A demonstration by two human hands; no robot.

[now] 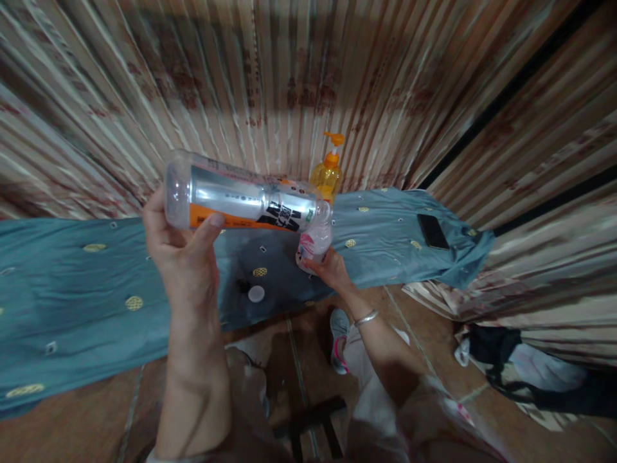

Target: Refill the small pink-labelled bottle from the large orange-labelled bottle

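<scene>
My left hand (pixel 186 247) is wrapped round the base end of a large clear plastic bottle (pixel 231 193) with a silver and orange label. That bottle lies nearly level in the air, its neck pointing right. Its mouth is over the top of a smaller clear bottle (pixel 314 241) with a pink print; whether they touch I cannot tell. The fingers of my right hand (pixel 332 270) are closed on the smaller bottle near its lower part. Behind it stands an orange pump bottle (pixel 328 173). A white round cap (pixel 256 294) and a small dark object (pixel 243 285) lie below the large bottle.
A blue-green cloth (pixel 376 257) with yellow prints covers the long narrow surface before me. On its right part lies a black phone (pixel 432 231). Pleated curtains (pixel 216 83) hang behind. A dark bag (pixel 530 373) is at the lower right, and a black stool (pixel 313 418) stands below.
</scene>
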